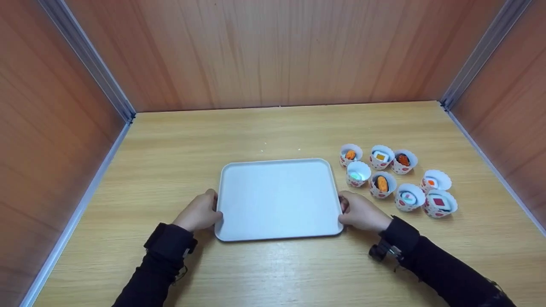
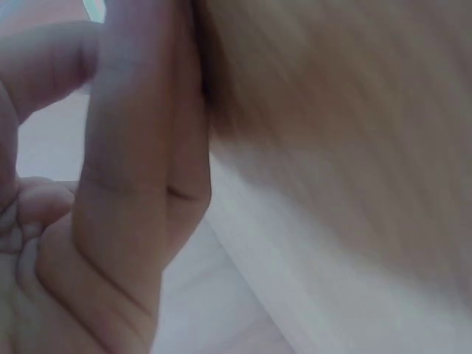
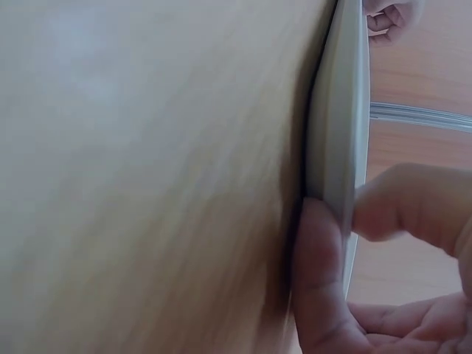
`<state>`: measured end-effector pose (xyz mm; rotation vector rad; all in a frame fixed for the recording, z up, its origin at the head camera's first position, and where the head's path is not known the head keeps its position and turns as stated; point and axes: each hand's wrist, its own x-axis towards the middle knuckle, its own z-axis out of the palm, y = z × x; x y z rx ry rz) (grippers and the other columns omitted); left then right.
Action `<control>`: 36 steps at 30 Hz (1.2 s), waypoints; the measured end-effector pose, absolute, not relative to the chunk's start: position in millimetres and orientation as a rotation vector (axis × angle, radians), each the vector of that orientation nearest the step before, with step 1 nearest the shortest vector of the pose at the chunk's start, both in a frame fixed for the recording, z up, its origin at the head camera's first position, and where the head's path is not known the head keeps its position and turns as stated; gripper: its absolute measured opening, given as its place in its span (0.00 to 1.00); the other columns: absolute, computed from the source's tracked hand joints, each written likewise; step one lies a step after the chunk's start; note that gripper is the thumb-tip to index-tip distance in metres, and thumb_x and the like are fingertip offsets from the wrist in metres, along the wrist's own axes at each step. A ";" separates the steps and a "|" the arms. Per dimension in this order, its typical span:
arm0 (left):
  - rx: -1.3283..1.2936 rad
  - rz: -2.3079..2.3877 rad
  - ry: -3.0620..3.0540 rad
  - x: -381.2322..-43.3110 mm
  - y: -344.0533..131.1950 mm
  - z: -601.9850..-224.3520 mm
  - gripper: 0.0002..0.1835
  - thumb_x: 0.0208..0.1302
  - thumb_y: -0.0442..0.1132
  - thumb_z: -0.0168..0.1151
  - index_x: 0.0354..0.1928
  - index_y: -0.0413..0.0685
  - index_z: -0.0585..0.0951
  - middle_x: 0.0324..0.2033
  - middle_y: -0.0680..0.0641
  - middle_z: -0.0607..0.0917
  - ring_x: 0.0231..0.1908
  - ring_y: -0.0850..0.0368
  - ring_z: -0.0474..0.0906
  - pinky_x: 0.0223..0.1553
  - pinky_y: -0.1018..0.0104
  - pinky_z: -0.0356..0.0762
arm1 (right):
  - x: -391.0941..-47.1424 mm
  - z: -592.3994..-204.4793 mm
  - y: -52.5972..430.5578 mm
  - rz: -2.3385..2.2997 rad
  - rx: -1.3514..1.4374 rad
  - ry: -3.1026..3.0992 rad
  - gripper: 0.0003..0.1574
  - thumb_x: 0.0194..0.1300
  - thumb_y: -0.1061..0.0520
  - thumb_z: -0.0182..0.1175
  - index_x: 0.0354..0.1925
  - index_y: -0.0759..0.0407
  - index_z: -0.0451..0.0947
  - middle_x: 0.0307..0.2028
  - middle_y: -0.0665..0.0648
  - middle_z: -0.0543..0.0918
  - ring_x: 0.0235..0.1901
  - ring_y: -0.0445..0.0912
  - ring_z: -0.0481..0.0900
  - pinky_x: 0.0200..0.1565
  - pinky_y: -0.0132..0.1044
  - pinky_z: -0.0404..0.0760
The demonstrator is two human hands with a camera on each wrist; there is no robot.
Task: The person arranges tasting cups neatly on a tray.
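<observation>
To the right of centre in my head view I see eight paper cups (image 1: 381, 195) with red-patterned sides, loosely grouped on the table (image 1: 183, 140), small food-like pieces (image 1: 382, 184) inside. Tiny pale specks (image 1: 299, 149) lie mid-frame. A wood-grain back panel (image 1: 273, 51) fills the top, with grey metal strips (image 1: 89, 55) at both upper corners.

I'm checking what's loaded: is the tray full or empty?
Empty: the tray's inside shows bare white in the head view; the cups stand outside it.
</observation>
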<state>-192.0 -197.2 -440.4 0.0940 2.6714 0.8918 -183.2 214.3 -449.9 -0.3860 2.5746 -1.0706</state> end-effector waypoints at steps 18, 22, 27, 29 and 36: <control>0.053 0.905 2.757 -190.3 -165.3 -445.2 0.06 0.59 0.34 0.58 0.34 0.40 0.72 0.25 0.46 0.75 0.23 0.54 0.74 0.23 0.66 0.71 | -152.6 -449.1 245.6 -1.082 -0.370 2.568 0.40 0.51 0.67 0.61 0.63 0.74 0.64 0.32 0.56 0.73 0.29 0.42 0.73 0.27 0.29 0.72; 0.052 0.891 2.766 -188.6 -163.0 -445.5 0.04 0.58 0.32 0.57 0.32 0.40 0.72 0.24 0.47 0.74 0.23 0.53 0.73 0.23 0.66 0.69 | -150.6 -450.5 248.4 -1.081 -0.384 2.572 0.38 0.51 0.67 0.61 0.62 0.74 0.65 0.32 0.56 0.73 0.28 0.41 0.72 0.26 0.28 0.72; 0.055 0.873 2.754 -187.0 -160.8 -445.1 0.03 0.58 0.31 0.56 0.33 0.39 0.73 0.24 0.46 0.75 0.23 0.54 0.73 0.22 0.67 0.70 | -150.0 -451.0 250.9 -1.115 -0.371 2.549 0.37 0.51 0.66 0.61 0.60 0.76 0.66 0.32 0.56 0.74 0.28 0.40 0.72 0.27 0.27 0.71; 0.056 0.867 2.755 -187.0 -159.8 -445.1 0.03 0.59 0.30 0.56 0.34 0.39 0.73 0.25 0.46 0.75 0.23 0.54 0.73 0.23 0.67 0.70 | -149.5 -450.3 252.1 -1.127 -0.354 2.543 0.38 0.54 0.64 0.63 0.61 0.76 0.66 0.33 0.56 0.75 0.28 0.40 0.72 0.26 0.27 0.70; 0.056 0.874 2.762 -186.5 -159.4 -446.2 0.03 0.58 0.30 0.56 0.33 0.39 0.72 0.24 0.46 0.74 0.24 0.53 0.72 0.23 0.66 0.68 | -145.9 -440.7 258.8 -1.073 -0.423 2.684 0.38 0.62 0.53 0.66 0.64 0.70 0.67 0.40 0.55 0.79 0.35 0.40 0.76 0.34 0.29 0.76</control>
